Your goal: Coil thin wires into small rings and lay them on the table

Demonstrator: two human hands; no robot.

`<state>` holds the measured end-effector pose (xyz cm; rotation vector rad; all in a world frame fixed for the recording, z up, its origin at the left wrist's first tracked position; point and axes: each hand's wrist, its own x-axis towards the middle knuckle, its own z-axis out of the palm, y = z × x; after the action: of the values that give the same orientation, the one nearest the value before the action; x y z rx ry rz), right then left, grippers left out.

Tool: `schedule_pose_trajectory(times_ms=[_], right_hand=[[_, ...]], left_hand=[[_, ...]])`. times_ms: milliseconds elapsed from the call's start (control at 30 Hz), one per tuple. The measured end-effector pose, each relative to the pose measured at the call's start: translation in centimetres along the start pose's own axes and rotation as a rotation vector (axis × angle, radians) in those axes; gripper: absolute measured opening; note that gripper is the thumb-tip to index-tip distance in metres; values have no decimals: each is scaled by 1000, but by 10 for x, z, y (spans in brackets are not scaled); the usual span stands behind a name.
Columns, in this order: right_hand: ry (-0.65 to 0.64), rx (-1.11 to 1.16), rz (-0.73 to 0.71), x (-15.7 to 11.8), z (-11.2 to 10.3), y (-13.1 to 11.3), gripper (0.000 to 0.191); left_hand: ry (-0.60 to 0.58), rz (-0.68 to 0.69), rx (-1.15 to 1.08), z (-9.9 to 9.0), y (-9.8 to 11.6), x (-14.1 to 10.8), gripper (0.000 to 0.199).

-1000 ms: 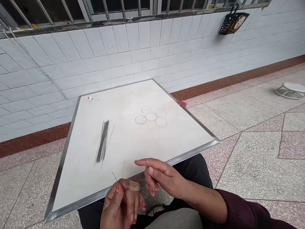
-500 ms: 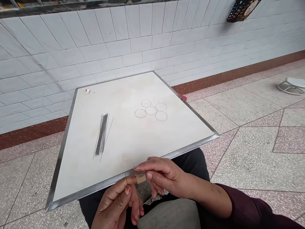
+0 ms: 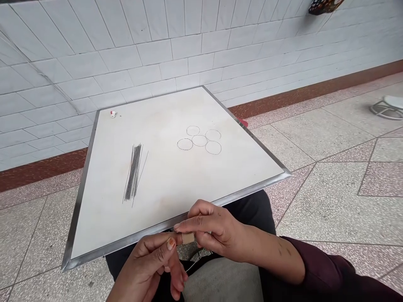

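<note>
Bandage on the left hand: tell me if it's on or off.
On. The bandage is wrapped around a finger of the left hand, with the right hand close beside it.

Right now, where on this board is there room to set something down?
The white board is free between the wire bundle and the drawn circles, and above the bundle. Crowded at the near edge, where the left hand and right hand meet.

- white glazed tile wall, brown skirting band along base
- speckled terrazzo floor tiles, pink-bordered
- low round stool, far right
- patterned hanging basket, top of wall
</note>
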<state>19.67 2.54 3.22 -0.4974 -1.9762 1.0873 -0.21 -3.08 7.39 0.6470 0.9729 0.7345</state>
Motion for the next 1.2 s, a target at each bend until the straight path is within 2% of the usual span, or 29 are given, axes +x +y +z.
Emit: schedule_pose_trajectory(times_ms=[200,367,667,800,900,1033,1200], right_hand=[[-70,77,77,-5,-1,3,45],[-126,37,102,-11,-1,8,47],[-178,-11,114,-9,-2,6,34],[-166,-172,43,-6,-2,2,25],[-207,-194,24,-7,-4,1,27],[-250,-59,82,-8,-6,3,38],[-340,-83,70,-3,-9,3,35]], left_hand=[[-21,-81,63,-3,4,1,27],[-23,-100,67,-4,2,4,27],[-69,-107,98,-10,-1,3,28],[-56,-129,110,-9,-2,4,32],[-41,-145,102,-8,-2,6,32],[-34,-188,126,-7,-2,9,25],[-62,-237,134,-10,-8,13,26]])
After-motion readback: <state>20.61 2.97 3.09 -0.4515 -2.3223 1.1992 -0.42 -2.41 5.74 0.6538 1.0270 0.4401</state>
